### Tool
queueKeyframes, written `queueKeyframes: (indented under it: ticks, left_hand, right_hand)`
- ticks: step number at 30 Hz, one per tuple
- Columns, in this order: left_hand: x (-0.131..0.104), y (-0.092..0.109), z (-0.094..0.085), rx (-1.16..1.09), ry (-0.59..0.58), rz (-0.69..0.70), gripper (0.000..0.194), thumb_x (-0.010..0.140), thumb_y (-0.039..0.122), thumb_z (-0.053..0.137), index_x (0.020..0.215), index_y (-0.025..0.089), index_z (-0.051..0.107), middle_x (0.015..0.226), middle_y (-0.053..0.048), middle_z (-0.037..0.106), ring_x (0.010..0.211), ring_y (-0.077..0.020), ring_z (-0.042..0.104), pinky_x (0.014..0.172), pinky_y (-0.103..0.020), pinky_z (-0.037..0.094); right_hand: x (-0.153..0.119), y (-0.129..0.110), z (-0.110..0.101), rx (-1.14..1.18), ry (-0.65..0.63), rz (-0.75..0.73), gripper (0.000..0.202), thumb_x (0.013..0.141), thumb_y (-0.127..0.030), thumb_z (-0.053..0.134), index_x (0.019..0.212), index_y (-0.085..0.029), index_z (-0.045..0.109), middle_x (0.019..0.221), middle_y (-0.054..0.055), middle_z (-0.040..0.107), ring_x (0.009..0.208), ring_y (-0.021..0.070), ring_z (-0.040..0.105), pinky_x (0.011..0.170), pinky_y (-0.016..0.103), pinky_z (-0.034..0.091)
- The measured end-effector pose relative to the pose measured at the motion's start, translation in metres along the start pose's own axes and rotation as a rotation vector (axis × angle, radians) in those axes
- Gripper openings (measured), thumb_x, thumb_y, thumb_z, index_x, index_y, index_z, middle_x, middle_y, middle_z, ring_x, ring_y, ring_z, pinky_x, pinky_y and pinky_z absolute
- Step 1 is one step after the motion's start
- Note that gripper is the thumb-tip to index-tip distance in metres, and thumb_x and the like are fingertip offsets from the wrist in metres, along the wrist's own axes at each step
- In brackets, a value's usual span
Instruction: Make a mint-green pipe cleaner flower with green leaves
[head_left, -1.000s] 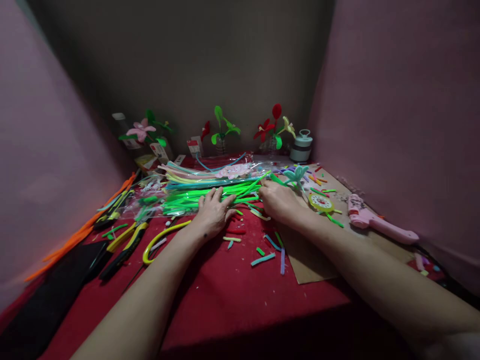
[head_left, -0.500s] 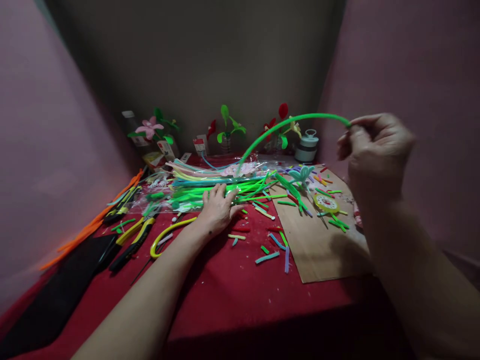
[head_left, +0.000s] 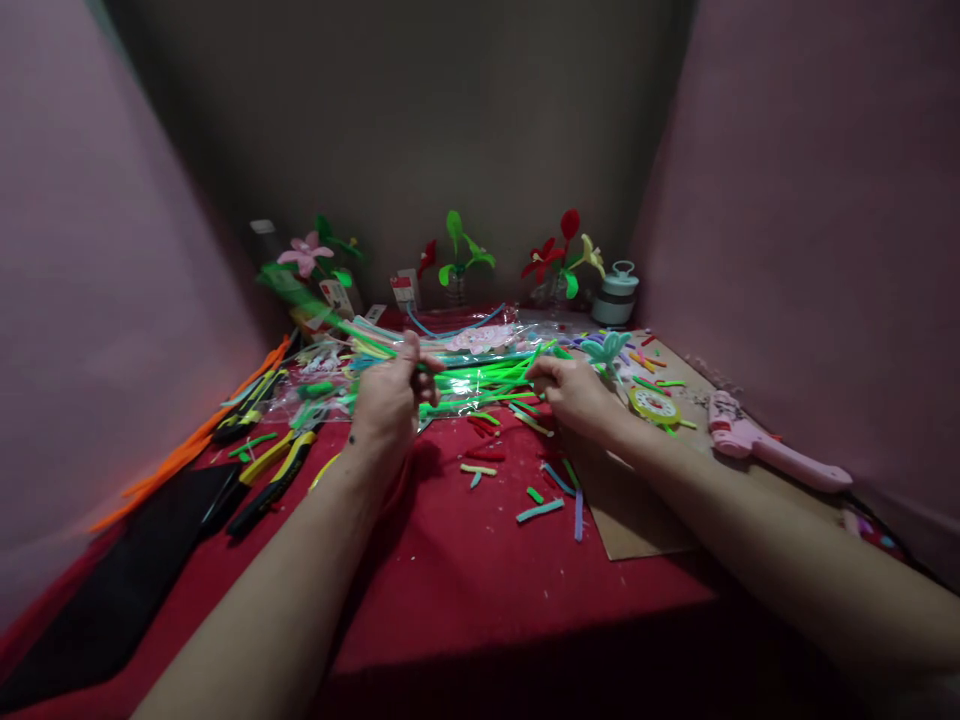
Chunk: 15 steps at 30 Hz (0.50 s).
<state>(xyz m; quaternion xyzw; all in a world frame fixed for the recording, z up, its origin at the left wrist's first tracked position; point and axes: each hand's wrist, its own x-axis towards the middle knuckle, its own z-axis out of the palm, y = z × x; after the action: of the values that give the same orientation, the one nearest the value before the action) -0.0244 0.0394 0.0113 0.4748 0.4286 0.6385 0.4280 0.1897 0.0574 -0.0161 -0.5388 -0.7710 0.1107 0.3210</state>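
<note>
My left hand is closed on a green pipe cleaner, whose blurred length sticks out up and to the left. Beneath and beside this hand lies a clear plastic bag with a bundle of green pipe cleaners. At the bundle's right end is my right hand, its fingers pinched together where green strands meet the fingertips. A teal pipe-cleaner butterfly shape stands just behind the right hand. Paler pipe cleaners lie further back in clear wrapping.
Yellow-and-black pliers and a black item lie left. Cut pipe-cleaner pieces are scattered on the red cloth. Right are a cardboard sheet, yellow dial and pink glue gun. Pipe-cleaner flowers stand behind.
The right hand has come down and left from its raised position to the green bundle. The left hand has lifted from the bag and now grips a green pipe cleaner pointing left.
</note>
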Motion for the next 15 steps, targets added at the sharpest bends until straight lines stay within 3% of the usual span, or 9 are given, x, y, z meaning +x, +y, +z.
queueKeyframes:
  ticks: [2,4,7,11,15]
  left_hand:
    - [0.006,0.004,-0.006,-0.049,0.104,-0.003,0.041,0.080,0.045,0.054,0.051,0.016,0.045,0.050,0.003,0.044,0.044,-0.0069,0.044,0.046,-0.021,0.041]
    - [0.009,0.006,-0.011,-0.049,0.122,-0.075,0.043,0.082,0.044,0.050,0.050,0.017,0.039,0.051,0.002,0.047,0.045,-0.0075,0.046,0.047,-0.022,0.043]
    - [0.007,0.000,-0.013,0.077,0.011,-0.243,0.037,0.080,0.045,0.050,0.058,0.016,0.048,0.046,0.003,0.047,0.036,-0.0086,0.043,0.040,-0.024,0.040]
    - [0.001,-0.021,-0.008,0.198,-0.243,-0.311,0.038,0.074,0.048,0.058,0.076,0.010,0.061,0.046,-0.002,0.055,0.039,-0.0146,0.054,0.042,-0.025,0.042]
    - [0.003,-0.038,-0.004,0.201,-0.276,-0.362,0.040,0.071,0.046,0.062,0.077,0.007,0.061,0.052,-0.007,0.061,0.045,-0.0167,0.059,0.048,-0.028,0.047]
  right_hand:
    - [0.013,0.006,0.006,-0.106,-0.043,-0.018,0.024,0.079,-0.014,0.048,0.093,-0.017,0.067,0.083,0.005,0.068,0.075,0.0155,0.059,0.069,0.024,0.041]
    - [0.024,0.006,0.013,-0.234,-0.118,-0.090,0.026,0.079,-0.015,0.048,0.096,-0.020,0.068,0.094,0.006,0.066,0.084,0.0168,0.059,0.072,0.025,0.040]
    - [0.032,-0.002,0.022,-0.427,-0.209,-0.135,0.027,0.082,-0.022,0.048,0.101,-0.023,0.067,0.100,0.007,0.063,0.086,0.0181,0.058,0.069,0.025,0.040]
    - [0.032,-0.013,0.021,-0.517,-0.213,-0.154,0.029,0.087,-0.021,0.039,0.099,-0.017,0.064,0.100,0.010,0.062,0.088,0.0206,0.057,0.065,0.027,0.038]
    - [0.031,-0.022,0.002,-0.588,-0.201,-0.240,0.030,0.085,-0.010,0.037,0.100,-0.016,0.062,0.107,0.013,0.060,0.094,0.0232,0.055,0.066,0.029,0.037]
